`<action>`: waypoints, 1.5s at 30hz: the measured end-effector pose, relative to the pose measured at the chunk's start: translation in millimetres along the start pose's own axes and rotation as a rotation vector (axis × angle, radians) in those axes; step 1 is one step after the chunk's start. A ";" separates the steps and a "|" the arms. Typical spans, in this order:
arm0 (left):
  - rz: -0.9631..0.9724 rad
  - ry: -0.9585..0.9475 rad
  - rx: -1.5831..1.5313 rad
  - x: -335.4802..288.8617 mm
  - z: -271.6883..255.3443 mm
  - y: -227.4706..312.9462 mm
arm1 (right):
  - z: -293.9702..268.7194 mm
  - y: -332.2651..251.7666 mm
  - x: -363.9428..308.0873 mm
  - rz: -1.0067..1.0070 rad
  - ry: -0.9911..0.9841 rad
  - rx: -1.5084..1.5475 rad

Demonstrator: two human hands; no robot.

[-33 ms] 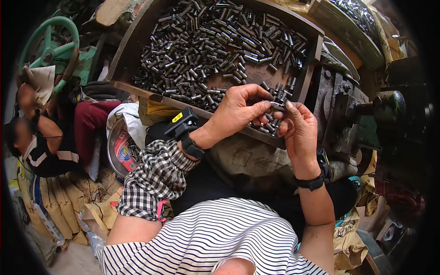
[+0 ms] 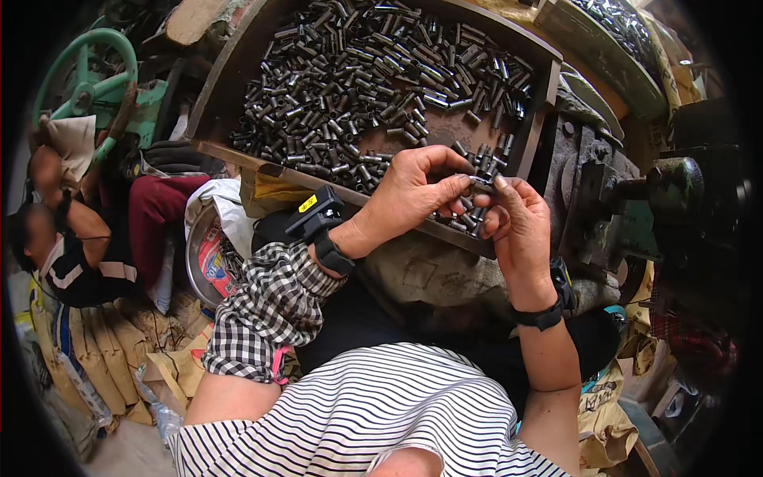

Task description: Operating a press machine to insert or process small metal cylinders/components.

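A small dark metal tube [image 2: 482, 184] is held between my two hands over the near right corner of a shallow wooden tray [image 2: 548, 103]. My left hand [image 2: 417, 191] pinches its left end between thumb and forefinger. At the other end the thumb and fingers of my right hand [image 2: 520, 215] close on it. Loose short metal tubes [image 2: 334, 103] fill much of the tray, heaped toward the far and left sides. More tubes lie right under my fingers, partly hidden by them.
A dark machine [image 2: 620, 183] stands to the right of the tray. On the left are a metal basin [image 2: 199, 262] with a white cloth, a green handwheel [image 2: 83, 95] and a co-worker's arm [image 2: 83, 219]. Another box of metal parts [image 2: 616, 36] sits at the far right.
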State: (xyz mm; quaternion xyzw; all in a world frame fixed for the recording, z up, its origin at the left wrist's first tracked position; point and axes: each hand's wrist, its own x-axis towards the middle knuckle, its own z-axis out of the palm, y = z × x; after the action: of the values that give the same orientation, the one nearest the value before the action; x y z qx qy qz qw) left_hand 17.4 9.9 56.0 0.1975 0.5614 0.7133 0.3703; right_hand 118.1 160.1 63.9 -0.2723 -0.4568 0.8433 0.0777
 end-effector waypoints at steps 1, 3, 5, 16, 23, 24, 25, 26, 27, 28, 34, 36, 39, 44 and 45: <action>0.009 -0.006 0.013 -0.2 0.9 0.8 | -0.7 -1.5 0.5 0.043 -0.007 0.030; 0.018 -0.013 0.026 -0.7 2.5 1.6 | -1.8 -5.3 1.0 0.085 -0.012 0.060; 0.063 -0.008 0.138 0.1 1.6 2.2 | -1.1 -9.2 2.3 0.182 -0.044 0.144; -0.190 -0.412 0.126 -8.4 -3.9 31.9 | -0.4 -31.8 -13.1 0.311 -0.440 0.024; 0.287 -0.359 0.545 -9.3 -6.7 32.7 | 11.4 -24.4 -2.6 0.212 -0.361 -0.322; 0.060 -0.342 0.536 -10.9 -11.8 41.0 | 12.1 -27.0 7.4 0.248 -0.389 -0.347; -0.051 -0.218 0.413 -6.7 -18.4 40.6 | 11.0 -32.6 23.0 0.188 -0.369 -0.416; -0.159 -0.100 0.288 0.4 -26.1 41.1 | 14.0 -33.9 34.9 -0.026 -0.252 -0.543; -0.169 -0.051 0.146 9.3 -38.6 44.0 | 13.0 -33.0 50.4 -0.284 -0.171 -0.727; -0.184 -0.001 0.006 20.0 -52.2 45.1 | 11.3 -36.1 69.2 -0.504 -0.171 -1.002; 0.183 -0.031 0.839 52.2 -66.9 27.4 | 27.5 -20.1 131.3 -0.943 -0.184 -1.959; 0.445 -0.004 1.089 51.0 -68.6 8.3 | 35.1 -14.7 132.4 -0.991 -0.205 -1.985; 0.328 -0.124 1.226 45.1 -58.5 3.4 | 31.6 -17.1 132.6 -0.859 -0.228 -2.052; 0.344 -0.195 1.312 44.7 -52.1 7.0 | 21.9 -21.6 112.3 -0.874 -0.190 -1.898; 0.302 -0.216 1.359 45.4 -51.8 8.6 | 22.4 -24.1 103.7 -0.892 -0.154 -1.794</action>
State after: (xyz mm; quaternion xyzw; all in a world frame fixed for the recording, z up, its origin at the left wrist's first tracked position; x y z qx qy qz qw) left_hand -50.9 9.2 42.9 0.5305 0.8092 0.2245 0.1156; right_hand 16.4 197.0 53.0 0.0211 -0.9875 0.0964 0.1228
